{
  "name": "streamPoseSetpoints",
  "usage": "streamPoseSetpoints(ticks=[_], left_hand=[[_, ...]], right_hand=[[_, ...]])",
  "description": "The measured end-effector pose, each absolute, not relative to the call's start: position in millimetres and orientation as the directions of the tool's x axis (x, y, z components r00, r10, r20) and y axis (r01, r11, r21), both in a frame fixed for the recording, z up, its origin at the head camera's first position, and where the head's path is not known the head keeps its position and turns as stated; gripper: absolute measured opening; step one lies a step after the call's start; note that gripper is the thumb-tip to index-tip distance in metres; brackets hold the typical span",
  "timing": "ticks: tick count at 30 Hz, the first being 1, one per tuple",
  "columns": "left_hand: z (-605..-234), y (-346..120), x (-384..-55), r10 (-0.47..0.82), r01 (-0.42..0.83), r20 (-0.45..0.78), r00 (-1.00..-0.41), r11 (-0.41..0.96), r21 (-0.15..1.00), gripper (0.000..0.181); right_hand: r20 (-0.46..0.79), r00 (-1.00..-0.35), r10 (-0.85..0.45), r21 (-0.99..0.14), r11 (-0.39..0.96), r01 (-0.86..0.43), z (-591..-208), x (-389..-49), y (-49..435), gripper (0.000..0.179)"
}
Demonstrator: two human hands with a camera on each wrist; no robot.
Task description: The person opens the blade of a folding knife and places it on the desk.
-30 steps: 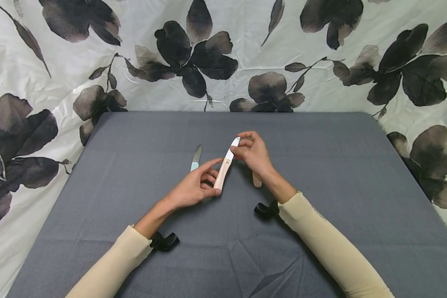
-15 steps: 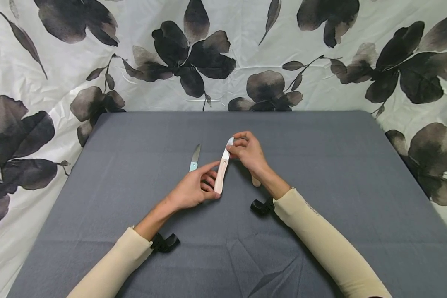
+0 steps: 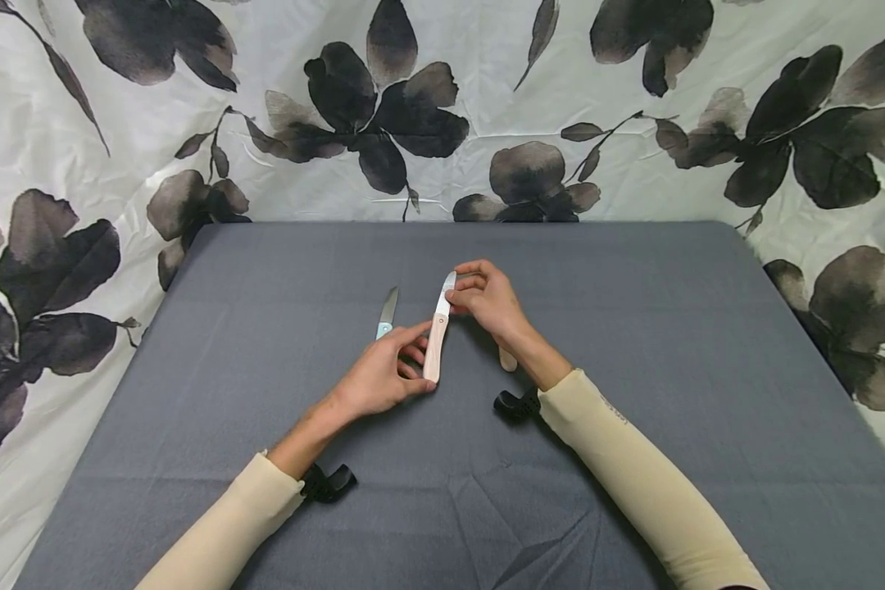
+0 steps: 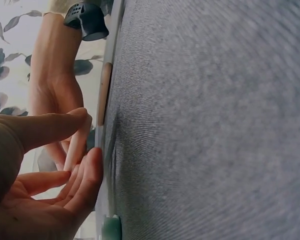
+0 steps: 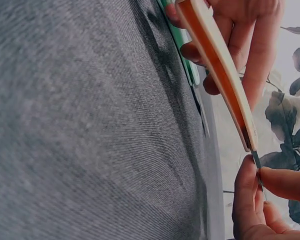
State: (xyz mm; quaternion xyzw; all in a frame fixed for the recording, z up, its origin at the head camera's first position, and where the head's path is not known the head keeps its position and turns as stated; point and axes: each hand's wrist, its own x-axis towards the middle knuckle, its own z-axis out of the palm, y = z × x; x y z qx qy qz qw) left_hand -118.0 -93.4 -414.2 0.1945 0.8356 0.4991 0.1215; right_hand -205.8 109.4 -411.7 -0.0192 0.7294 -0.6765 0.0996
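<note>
A folding knife with a pale wooden handle (image 3: 436, 348) is held up over the table, its blade (image 3: 445, 295) unfolded and pointing away. My left hand (image 3: 379, 373) holds the handle, with the thumb at its butt and the index finger near the blade end. My right hand (image 3: 490, 303) pinches the blade between thumb and fingers; the right wrist view shows this pinch and the slot along the handle (image 5: 217, 65). Beside the left hand lies a second knife with a light blue handle (image 3: 384, 329), blade out. Under the right wrist the end of another wooden handle (image 3: 508, 359) shows; the rest of it is hidden.
A grey cloth (image 3: 634, 344) covers the table, creased near the front. Behind it hangs a white curtain (image 3: 428, 41) with dark flowers. Black wrist cameras (image 3: 329, 483) sit under both sleeves.
The right hand has shifted slightly left with the blade, so the held knife stands more upright. The left hand has hardly moved. Both hands keep their hold.
</note>
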Motion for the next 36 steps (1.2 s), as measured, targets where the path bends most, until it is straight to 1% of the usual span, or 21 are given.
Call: streamPoseSetpoints(ticks=[11, 16, 24, 30, 36], left_hand=[[-416, -90, -119, 0.419, 0.298, 0.04, -0.907, 0.571, 0.765, 0.083], [-415, -88, -121, 0.397, 0.312, 0.05, -0.916, 0.631, 0.71, 0.08], [-415, -86, -123, 0.387, 0.302, 0.036, -0.921, 0.656, 0.691, 0.077], [-413, -87, -122, 0.384, 0.294, 0.028, -0.923, 0.654, 0.698, 0.078], [-413, -86, -122, 0.382, 0.289, 0.017, -0.924, 0.67, 0.683, 0.074]], right_hand=[[-0.134, -0.974, -0.182, -0.985, 0.132, 0.111, -413, -213, 108, 0.046], [-0.143, -0.967, -0.21, -0.982, 0.156, 0.111, -415, -218, 107, 0.047], [-0.153, -0.961, -0.229, -0.975, 0.196, 0.109, -415, -222, 106, 0.048], [-0.166, -0.955, -0.246, -0.965, 0.241, 0.106, -414, -223, 105, 0.048], [-0.17, -0.951, -0.258, -0.951, 0.297, 0.089, -414, -224, 105, 0.048]])
